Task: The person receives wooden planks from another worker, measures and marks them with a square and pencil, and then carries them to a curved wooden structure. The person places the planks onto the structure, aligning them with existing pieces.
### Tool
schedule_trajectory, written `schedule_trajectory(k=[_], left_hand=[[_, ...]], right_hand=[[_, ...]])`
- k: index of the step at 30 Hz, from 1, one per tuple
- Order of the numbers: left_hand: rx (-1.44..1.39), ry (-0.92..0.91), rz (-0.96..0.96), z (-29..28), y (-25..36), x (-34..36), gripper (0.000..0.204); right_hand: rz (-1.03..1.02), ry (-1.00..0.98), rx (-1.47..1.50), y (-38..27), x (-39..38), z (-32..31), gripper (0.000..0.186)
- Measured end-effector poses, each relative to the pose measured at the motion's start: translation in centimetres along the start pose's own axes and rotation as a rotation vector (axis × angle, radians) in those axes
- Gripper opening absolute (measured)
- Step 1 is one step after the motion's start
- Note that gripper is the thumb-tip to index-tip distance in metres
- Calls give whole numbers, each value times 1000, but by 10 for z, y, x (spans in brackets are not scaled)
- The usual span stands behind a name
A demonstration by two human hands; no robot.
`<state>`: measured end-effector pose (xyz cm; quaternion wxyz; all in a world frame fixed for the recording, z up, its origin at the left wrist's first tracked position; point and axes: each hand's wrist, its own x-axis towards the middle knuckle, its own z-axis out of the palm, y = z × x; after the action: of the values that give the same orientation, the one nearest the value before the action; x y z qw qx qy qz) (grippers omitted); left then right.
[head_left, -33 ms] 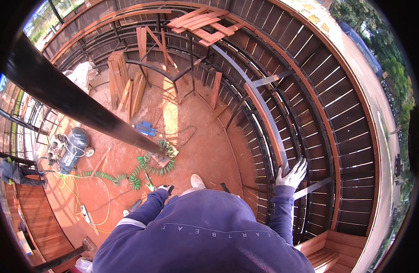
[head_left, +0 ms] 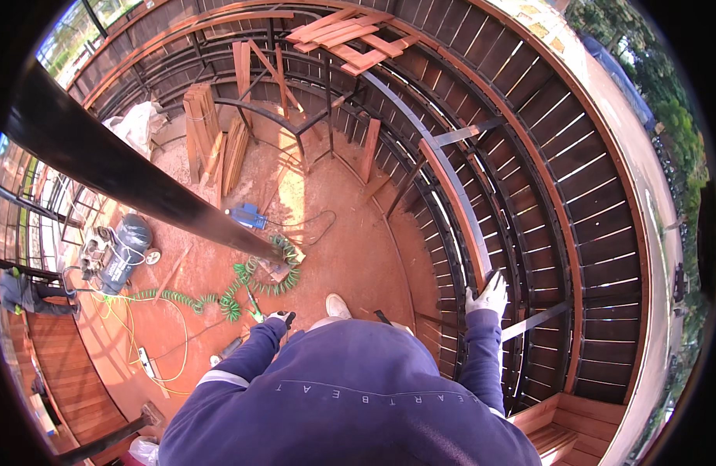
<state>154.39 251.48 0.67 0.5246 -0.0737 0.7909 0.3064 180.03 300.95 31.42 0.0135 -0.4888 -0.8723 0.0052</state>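
Note:
My right hand (head_left: 488,297), in a white glove with dark fingertips, grips the near end of a curved rail (head_left: 460,203). The rail has a reddish wooden strip along its inner side and a grey metal top. My thumb lies at the inner side, and the fingers bend over the top. Low in front of me, my left hand (head_left: 280,318) is gloved too, its fingers mostly hidden; I cannot make out whether it holds anything. Close beside it on the floor lies a green-ended tool (head_left: 255,313) near a coiled green hose (head_left: 230,309).
A thick black post (head_left: 152,182) slants across the left. Beyond it stand an air compressor (head_left: 125,252) and a blue tool case (head_left: 247,217). Wooden boards (head_left: 202,132) are stacked farther off; more planks (head_left: 346,37) lie on the frame. Another person (head_left: 27,295) is at far left.
My right hand has shifted slightly left and its fingers, spread before, have closed over the rail's end. My left hand has hardly moved.

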Motion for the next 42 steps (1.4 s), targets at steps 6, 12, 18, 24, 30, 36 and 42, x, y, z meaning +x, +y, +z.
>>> schedule_trajectory(k=[6,12,18,24,30,36,42], left_hand=[[-240,136,-33,-31,-10,40,40],[-591,292,-153,-37,24,44,45],[-1131,1096,593,-149,89,-3,56],[-690,1507,472,-206,166,-106,59],[-664,1562,973,-193,175,-83,63],[-450,1745,1004,-192,179,-41,85],[-334,1886,1080,-149,183,-7,84]], right_hand=[[47,-59,207,8,24,16,93],[-437,337,363,-86,55,-24,72],[-346,-674,798,-219,159,136,47],[-300,-967,106,-263,237,356,43],[-286,-914,-12,-325,322,472,50],[-182,-482,184,-395,479,614,76],[151,-192,598,-460,586,716,94]])
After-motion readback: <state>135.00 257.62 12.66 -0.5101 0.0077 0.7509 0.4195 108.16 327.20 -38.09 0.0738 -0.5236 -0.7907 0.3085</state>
